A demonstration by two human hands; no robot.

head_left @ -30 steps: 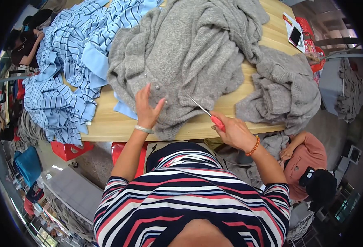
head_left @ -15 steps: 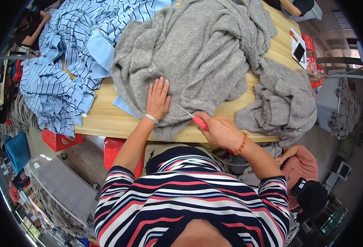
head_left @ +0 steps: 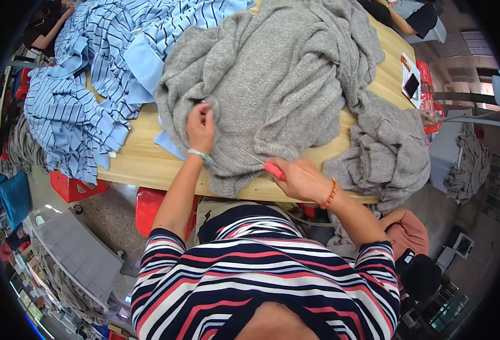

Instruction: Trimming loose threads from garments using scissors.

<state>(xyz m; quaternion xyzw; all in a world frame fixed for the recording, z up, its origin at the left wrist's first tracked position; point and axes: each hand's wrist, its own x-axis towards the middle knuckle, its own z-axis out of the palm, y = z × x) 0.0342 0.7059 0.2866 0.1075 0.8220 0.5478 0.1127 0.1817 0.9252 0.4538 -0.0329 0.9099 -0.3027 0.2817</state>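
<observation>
A large grey knit garment (head_left: 278, 85) lies bunched on the table in front of me. My left hand (head_left: 200, 126) is at its left part, with fingers curled in and closed on a fold of the knit; the fingertips are slightly blurred. In my right hand (head_left: 302, 180) is a thin pointed metal tool with a red handle (head_left: 275, 170). Its shaft points up and left over the near edge of the grey garment, and I cannot make out the shape of its tip.
Blue striped garments (head_left: 105, 73) are heaped on the left of the wooden table (head_left: 148, 167). Another grey knit piece (head_left: 383, 150) lies to the right, and a phone (head_left: 411, 85) farther back. Red stools (head_left: 150, 207) stand below the near edge. A co-worker (head_left: 408, 232) sits at my right.
My left hand has gone from lying flat with fingers spread to curled, and has shifted slightly left. The red-handled tool has moved a little to the left.
</observation>
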